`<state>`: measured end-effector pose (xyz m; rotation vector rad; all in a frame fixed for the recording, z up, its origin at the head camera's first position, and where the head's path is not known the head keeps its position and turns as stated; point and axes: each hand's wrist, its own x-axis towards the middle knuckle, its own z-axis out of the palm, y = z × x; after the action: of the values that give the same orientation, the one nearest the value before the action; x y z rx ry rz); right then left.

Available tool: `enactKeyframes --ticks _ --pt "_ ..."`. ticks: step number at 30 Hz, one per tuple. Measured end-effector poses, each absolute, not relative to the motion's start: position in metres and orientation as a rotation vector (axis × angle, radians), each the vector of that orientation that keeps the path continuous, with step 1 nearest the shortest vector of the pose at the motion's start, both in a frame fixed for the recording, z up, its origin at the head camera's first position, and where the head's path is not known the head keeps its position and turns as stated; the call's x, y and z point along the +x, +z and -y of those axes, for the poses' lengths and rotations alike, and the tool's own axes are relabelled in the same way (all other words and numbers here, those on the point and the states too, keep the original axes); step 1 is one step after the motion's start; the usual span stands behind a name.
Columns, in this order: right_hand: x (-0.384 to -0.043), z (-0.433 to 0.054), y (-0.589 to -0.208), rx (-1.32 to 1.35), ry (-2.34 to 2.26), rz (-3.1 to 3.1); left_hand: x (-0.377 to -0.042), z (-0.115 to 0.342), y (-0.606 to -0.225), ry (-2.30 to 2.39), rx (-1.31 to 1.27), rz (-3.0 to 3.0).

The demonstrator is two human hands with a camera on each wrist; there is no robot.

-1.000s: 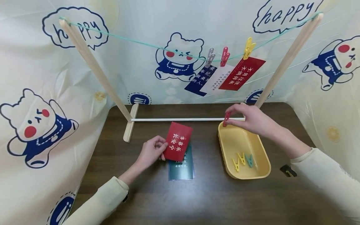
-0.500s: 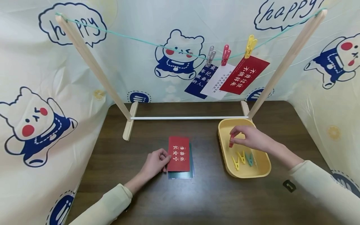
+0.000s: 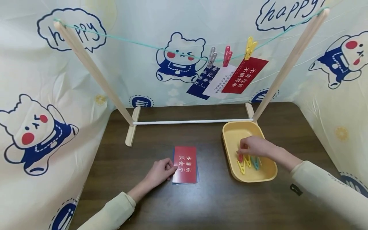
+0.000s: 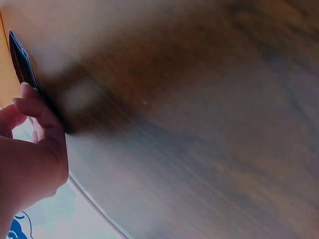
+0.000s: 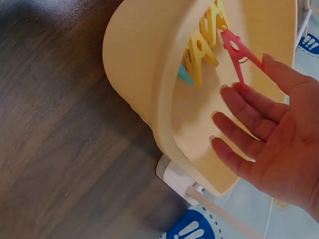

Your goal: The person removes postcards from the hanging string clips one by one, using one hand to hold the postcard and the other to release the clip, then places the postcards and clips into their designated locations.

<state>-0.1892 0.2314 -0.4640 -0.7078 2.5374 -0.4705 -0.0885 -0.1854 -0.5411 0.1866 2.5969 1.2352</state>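
Three cards hang from three clips; two yellow clips and one teal clip lie in my tray. There, my right fingers, slightly parted, pinch one red clip. My left fingers, nearly together, grasp one red card's left edge, atop a stack on the desk

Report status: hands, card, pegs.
Left hand holding red card by its edge. Right hand pinching pink peg at yellow tray. Yellow pegs, teal peg close by, might snag.
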Motion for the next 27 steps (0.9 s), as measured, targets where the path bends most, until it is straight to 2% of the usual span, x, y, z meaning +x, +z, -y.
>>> enactKeyframes --ticks 14,27 --pt "-0.189 -0.233 -0.459 -0.605 -0.383 -2.435 -0.088 0.185 -0.544 1.161 0.232 -2.641" --pt "-0.185 -0.23 -0.451 -0.732 -0.374 -2.488 -0.087 0.185 -0.545 1.174 0.232 -2.666"
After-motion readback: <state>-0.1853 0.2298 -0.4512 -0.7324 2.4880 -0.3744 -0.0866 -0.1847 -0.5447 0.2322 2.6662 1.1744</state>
